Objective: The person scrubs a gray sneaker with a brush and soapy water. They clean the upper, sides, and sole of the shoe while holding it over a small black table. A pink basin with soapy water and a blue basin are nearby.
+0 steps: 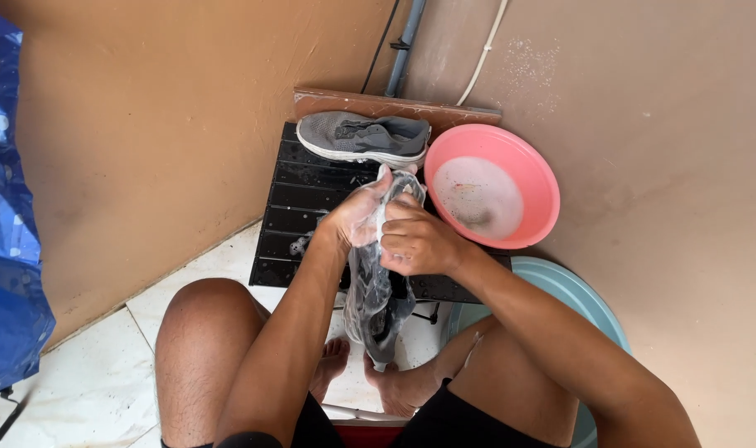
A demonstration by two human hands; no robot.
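A wet grey shoe (pixel 378 303) hangs above the black slatted mat (pixel 299 207), the left hand (pixel 357 217) and right hand (pixel 415 241) both clamped on its soapy upper end. Its pair (pixel 363 137) lies by the wall, beside a pink basin (pixel 523 166) of seemingly soapy water. A blue basin (pixel 590 303) crowds the right knee.

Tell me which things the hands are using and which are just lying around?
In use:
left hand
right hand
soapy wet shoe held between both hands
pink basin of sudsy water beside it
black ribbed board under the work

Just lying about:
grey shoe by the wall
blue basin
blue plastic sheet
pipes on the wall
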